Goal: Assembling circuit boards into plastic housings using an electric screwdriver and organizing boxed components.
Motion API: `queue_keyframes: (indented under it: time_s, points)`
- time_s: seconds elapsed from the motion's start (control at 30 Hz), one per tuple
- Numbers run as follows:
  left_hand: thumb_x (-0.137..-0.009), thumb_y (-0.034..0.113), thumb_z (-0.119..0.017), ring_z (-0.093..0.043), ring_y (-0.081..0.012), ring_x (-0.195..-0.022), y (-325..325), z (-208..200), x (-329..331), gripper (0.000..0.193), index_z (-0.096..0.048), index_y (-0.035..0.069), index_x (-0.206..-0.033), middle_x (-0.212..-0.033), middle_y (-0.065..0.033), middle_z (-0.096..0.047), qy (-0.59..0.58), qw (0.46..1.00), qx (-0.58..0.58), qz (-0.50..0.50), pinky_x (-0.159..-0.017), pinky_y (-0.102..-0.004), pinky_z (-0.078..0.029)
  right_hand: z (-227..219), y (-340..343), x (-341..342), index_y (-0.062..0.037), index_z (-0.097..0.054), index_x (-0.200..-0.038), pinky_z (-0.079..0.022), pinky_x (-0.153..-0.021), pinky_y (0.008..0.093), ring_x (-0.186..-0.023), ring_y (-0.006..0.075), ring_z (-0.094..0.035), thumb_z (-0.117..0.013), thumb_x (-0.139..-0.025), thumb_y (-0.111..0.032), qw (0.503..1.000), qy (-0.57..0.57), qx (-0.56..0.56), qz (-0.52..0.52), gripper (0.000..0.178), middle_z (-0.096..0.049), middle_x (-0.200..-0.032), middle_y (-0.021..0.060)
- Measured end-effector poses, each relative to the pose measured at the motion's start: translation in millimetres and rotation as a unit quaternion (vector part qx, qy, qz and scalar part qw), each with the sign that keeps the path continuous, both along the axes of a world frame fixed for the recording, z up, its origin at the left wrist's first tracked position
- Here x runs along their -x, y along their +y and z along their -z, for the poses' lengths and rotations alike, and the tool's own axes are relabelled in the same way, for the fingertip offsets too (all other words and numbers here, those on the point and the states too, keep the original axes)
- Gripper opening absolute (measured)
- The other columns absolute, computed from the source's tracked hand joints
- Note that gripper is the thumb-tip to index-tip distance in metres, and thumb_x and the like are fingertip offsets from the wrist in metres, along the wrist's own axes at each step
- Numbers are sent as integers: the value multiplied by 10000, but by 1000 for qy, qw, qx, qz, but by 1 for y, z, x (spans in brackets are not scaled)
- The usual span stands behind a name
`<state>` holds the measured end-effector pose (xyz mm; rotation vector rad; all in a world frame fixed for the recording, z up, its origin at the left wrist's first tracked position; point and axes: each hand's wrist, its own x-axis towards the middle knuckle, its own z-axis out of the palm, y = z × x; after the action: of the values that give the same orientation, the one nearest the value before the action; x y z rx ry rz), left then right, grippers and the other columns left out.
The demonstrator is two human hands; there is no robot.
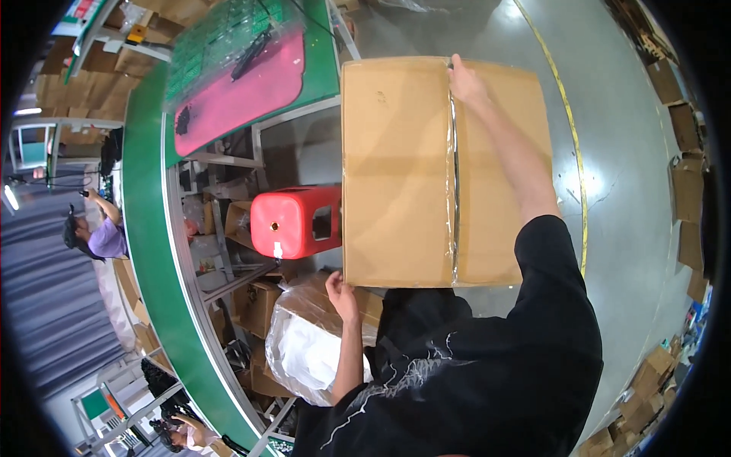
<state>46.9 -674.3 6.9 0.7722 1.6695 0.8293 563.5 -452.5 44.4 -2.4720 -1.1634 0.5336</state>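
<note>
A large brown cardboard box [396,167] fills the middle of the view, its flaps meeting at a dark seam with shiny clear tape along it. My right arm reaches across the box, and my right hand [467,85] is closed over its far edge, right at the seam. Down at the near left corner, my left hand [344,298] has its fingers bent against the box. What lies under the box is hidden, so I cannot tell whether it is held up or resting on something.
Left of the box stands a red plastic stool [293,223]. A green-topped workbench [148,228] carries a pink mat [251,103]. Beside my left arm is a carton lined with clear plastic [304,335]. Yellow tape [575,145] marks the floor on the right. Two people work beyond the bench.
</note>
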Motion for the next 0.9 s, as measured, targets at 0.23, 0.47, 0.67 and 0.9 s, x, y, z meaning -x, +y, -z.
queue_keyframes:
  time_s: [0.23, 0.47, 0.67, 0.9]
  points:
    - [-774, -57, -461, -478, -144, -926, 38, -23, -7, 315, -494, 12, -1079, -979, -58, -497, 39, 983, -167, 68, -817, -256, -397, 17, -35, 25, -43, -399, -1138, -443, -800, 468, -982, 393, -555, -431, -891, -188, 994, 7, 85, -71, 289, -589, -1007, 226]
    - [-848, -19, -487, -475, -114, -885, 55, -26, 37, 191, -519, 25, -1032, -935, -23, -507, -33, 963, -190, 190, -776, -227, -399, 8, -161, 101, -43, -465, -1071, -445, -801, 430, -952, 368, -563, -467, -845, -131, 978, 65, 139, -140, 243, -592, -998, 211]
    - [-896, 45, -486, -525, -106, -852, 90, -60, 8, 146, -553, 10, -1020, -929, -35, -567, -77, 883, -165, 434, -770, -231, -420, -19, -287, 202, -57, -453, -1080, -448, -752, 451, -905, 369, -569, -455, -867, -157, 978, 108, 153, -91, 235, -596, -953, 185]
    - [-864, 91, -456, -530, -301, -1072, 83, -83, -136, 292, -524, 16, -1138, -1077, -144, -584, -67, 592, -308, 742, -920, -378, -404, -54, -393, 282, -67, -440, -1065, -435, -725, 475, -841, 399, -579, -481, -881, -155, 983, 147, 110, 27, 209, -606, -860, 211]
